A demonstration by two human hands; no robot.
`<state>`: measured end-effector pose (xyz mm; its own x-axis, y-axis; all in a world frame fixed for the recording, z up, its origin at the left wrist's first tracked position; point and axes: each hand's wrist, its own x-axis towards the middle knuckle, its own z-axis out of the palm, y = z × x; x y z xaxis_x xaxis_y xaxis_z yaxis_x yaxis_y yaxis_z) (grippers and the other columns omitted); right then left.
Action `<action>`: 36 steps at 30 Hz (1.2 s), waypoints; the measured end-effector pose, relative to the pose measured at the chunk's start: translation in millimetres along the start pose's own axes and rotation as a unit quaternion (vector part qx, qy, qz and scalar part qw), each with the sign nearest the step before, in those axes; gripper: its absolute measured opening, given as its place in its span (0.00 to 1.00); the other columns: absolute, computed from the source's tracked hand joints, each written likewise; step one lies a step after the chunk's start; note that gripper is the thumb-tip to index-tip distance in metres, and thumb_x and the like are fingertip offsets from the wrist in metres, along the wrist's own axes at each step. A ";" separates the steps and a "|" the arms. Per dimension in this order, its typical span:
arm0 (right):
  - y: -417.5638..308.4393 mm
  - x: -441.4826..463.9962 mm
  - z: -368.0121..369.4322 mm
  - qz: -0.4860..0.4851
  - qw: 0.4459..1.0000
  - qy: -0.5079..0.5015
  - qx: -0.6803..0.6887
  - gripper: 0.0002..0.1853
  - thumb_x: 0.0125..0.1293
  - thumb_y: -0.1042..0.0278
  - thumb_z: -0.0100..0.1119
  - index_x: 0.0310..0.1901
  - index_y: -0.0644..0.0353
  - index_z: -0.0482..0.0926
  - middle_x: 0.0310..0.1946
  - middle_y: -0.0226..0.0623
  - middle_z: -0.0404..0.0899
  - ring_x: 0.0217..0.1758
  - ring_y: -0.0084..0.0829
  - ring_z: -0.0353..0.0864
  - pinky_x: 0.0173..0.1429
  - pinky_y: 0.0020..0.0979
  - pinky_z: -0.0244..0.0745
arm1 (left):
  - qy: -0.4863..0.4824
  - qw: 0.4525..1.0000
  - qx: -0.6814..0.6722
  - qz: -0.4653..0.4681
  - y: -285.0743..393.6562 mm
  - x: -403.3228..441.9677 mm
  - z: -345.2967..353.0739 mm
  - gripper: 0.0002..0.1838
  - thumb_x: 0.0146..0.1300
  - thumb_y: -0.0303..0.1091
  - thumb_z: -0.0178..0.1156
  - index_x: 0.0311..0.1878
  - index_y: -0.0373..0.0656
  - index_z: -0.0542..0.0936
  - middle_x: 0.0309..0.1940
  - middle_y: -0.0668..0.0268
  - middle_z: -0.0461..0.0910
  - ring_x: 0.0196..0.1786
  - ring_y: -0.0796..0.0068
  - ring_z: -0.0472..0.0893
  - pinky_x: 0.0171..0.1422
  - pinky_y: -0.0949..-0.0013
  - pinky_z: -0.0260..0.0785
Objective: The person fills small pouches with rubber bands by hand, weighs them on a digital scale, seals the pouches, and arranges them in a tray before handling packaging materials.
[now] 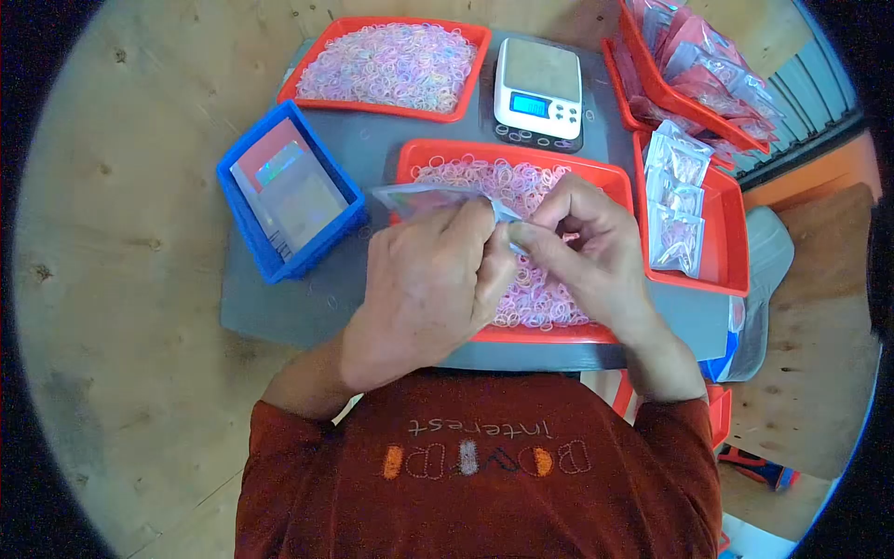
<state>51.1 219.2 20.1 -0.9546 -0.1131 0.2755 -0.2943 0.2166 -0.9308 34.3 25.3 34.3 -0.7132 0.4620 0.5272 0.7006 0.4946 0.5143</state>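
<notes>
Over a red tray (615, 177) of small pastel rubber bands (545, 303), both hands meet at a small plastic bag (419, 197). My left hand (433, 275) is closed around the bag, whose silvery, partly coloured body sticks out to the left above the knuckles. Thumb and fingers of my right hand (596, 247) pinch the bag's edge at its right end. What the bag contains is hidden by the left hand.
A blue basket (350, 191) with flat bags stands left. Behind are another red tray (291, 82) of bands and a digital scale (540, 70). At right, filled bags (678, 240) lie in a red tray (724, 238), near stacked trays of packets (703, 84).
</notes>
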 end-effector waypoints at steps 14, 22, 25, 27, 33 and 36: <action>-11.9 5.6 -20.6 0.023 0.993 -0.039 -0.111 0.13 0.56 0.78 0.69 0.44 0.66 0.84 0.32 0.40 0.84 0.33 0.27 0.83 0.39 0.30 0.77 | -0.040 0.996 -0.077 0.037 18.4 -6.3 -11.8 0.12 0.54 0.27 0.69 0.35 0.40 0.74 0.26 0.57 0.74 0.29 0.55 0.78 0.34 0.54 0.70; -13.0 4.0 -14.4 0.068 0.991 -0.085 -0.076 0.13 0.63 0.73 0.66 0.48 0.66 0.83 0.30 0.32 0.80 0.31 0.19 0.75 0.37 0.29 0.75 | -0.054 0.995 0.026 0.078 -5.6 3.6 -1.2 0.53 0.40 0.42 0.82 0.72 0.39 0.68 0.68 0.53 0.70 0.73 0.45 0.67 0.75 0.46 0.59; -6.3 2.5 -19.5 0.041 0.995 -0.091 -0.018 0.18 0.65 0.71 0.67 0.55 0.65 0.81 0.35 0.33 0.81 0.35 0.19 0.77 0.40 0.28 0.76 | -0.042 0.997 0.019 0.070 -13.8 4.0 0.2 0.51 0.37 0.39 0.84 0.68 0.39 0.71 0.65 0.51 0.72 0.71 0.43 0.69 0.74 0.47 0.61; -26.1 2.7 -32.0 0.142 0.986 -0.084 -0.036 0.27 0.65 0.63 0.72 0.62 0.65 0.77 0.41 0.39 0.82 0.42 0.23 0.80 0.46 0.30 0.79 | -0.013 0.998 0.003 0.056 -28.1 3.7 -5.4 0.48 0.38 0.37 0.84 0.66 0.39 0.72 0.63 0.51 0.74 0.70 0.43 0.71 0.73 0.47 0.64; -3.7 -11.3 -61.8 0.062 0.878 -0.208 -0.426 0.45 0.54 0.62 0.79 0.73 0.58 0.68 0.53 0.45 0.74 0.52 0.45 0.78 0.54 0.40 0.78 | 0.002 0.993 -0.115 -0.013 -53.9 4.7 -15.2 0.45 0.39 0.34 0.81 0.66 0.38 0.74 0.52 0.57 0.78 0.57 0.62 0.80 0.66 0.62 0.69; 4.9 -14.6 -45.5 0.029 0.902 -0.218 -0.371 0.46 0.51 0.64 0.80 0.73 0.56 0.67 0.54 0.46 0.71 0.51 0.49 0.78 0.55 0.41 0.77 | -0.003 0.989 -0.147 -0.022 -54.5 3.4 -11.4 0.47 0.40 0.34 0.80 0.68 0.37 0.73 0.52 0.57 0.78 0.56 0.61 0.80 0.66 0.62 0.69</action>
<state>61.5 266.0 22.5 -0.9083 -0.4165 -0.0395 -0.3484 0.8054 -0.4795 -6.0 -8.5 15.8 -0.7432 0.4487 0.4963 0.6443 0.2801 0.7116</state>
